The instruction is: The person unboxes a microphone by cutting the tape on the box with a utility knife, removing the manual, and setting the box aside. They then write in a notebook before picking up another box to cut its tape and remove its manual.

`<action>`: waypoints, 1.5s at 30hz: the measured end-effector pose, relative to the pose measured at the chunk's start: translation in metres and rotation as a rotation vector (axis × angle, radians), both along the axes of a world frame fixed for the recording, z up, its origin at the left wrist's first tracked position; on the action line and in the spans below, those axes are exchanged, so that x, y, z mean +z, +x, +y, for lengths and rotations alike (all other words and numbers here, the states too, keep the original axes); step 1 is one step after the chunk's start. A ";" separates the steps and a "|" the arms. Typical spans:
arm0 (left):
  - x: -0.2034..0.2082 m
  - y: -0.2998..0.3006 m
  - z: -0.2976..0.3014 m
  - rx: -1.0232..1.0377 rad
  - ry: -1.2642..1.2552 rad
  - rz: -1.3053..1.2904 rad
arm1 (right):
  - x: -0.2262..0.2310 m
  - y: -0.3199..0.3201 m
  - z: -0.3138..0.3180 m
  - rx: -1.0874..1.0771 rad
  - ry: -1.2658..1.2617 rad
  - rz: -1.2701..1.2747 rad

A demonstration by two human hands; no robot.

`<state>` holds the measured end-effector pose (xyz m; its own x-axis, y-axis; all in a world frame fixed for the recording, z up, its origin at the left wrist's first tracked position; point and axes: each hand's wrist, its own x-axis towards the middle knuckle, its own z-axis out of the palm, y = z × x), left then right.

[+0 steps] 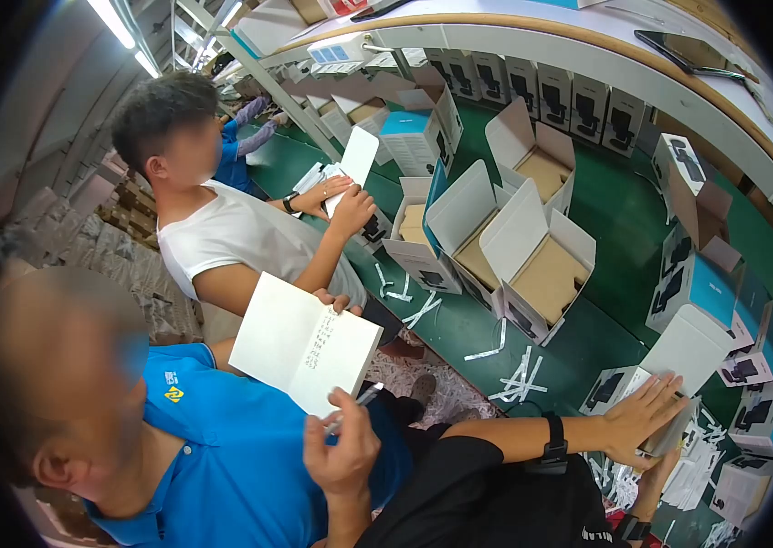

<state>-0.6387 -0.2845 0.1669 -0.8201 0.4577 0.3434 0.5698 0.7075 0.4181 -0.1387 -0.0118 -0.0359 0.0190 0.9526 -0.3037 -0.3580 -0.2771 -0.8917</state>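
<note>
An open white carton (692, 352) with its lid flap raised stands at the right of the green bench. My left hand (644, 418) lies over the carton's opening with the fingers stretched out, touching it. Below it, my right hand (662, 473) grips the carton's near side, its fingers partly hidden. A heap of white paper strips (697, 466) lies beside the carton. To the left, several more strips (520, 379) are scattered on the bench.
Open cartons with brown inserts (546, 279) stand mid-bench. Blue-and-white boxes (701, 283) line the right side, near a raised shelf (496, 35). At the left, a person in blue holds a notebook (304, 342) and pen; beyond, a person in white (240, 228) handles a box.
</note>
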 end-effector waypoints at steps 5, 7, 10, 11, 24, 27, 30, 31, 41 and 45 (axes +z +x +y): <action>0.058 0.019 0.107 -0.416 0.169 0.224 | 0.020 -0.009 0.005 0.023 0.092 -0.468; -0.020 0.135 0.214 -1.226 -0.013 0.075 | 0.015 -0.014 0.009 0.043 0.070 -0.450; -0.107 0.244 0.291 -1.695 -0.103 0.121 | -0.011 0.004 0.014 -0.101 -0.108 -0.068; -0.122 0.251 0.296 -1.739 -0.118 0.132 | -0.031 0.014 0.022 -0.085 -0.114 -0.055; -0.122 0.265 0.301 -1.772 -0.141 0.215 | -0.117 0.116 0.005 0.049 -0.064 -1.583; -0.120 0.258 0.302 -1.762 -0.120 0.237 | -0.109 0.107 0.006 0.087 -0.041 -1.582; -0.105 0.253 0.304 -1.793 -0.146 0.207 | -0.099 0.109 -0.002 0.049 -0.031 -1.582; -0.100 0.251 0.304 -1.802 -0.163 0.195 | -0.097 0.115 -0.004 0.025 -0.025 -1.599; -0.100 0.250 0.300 -1.768 -0.078 0.196 | -0.071 0.148 -0.007 0.110 0.216 -1.814; -0.100 0.243 0.300 -1.762 -0.104 0.209 | -0.049 0.151 0.004 0.067 0.040 -1.863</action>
<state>-0.3961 0.0157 0.0665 0.6688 0.6877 0.2826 0.6432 -0.7258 0.2440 0.0119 -0.0078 -0.0846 0.2259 0.9707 0.0813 0.9724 -0.2197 -0.0789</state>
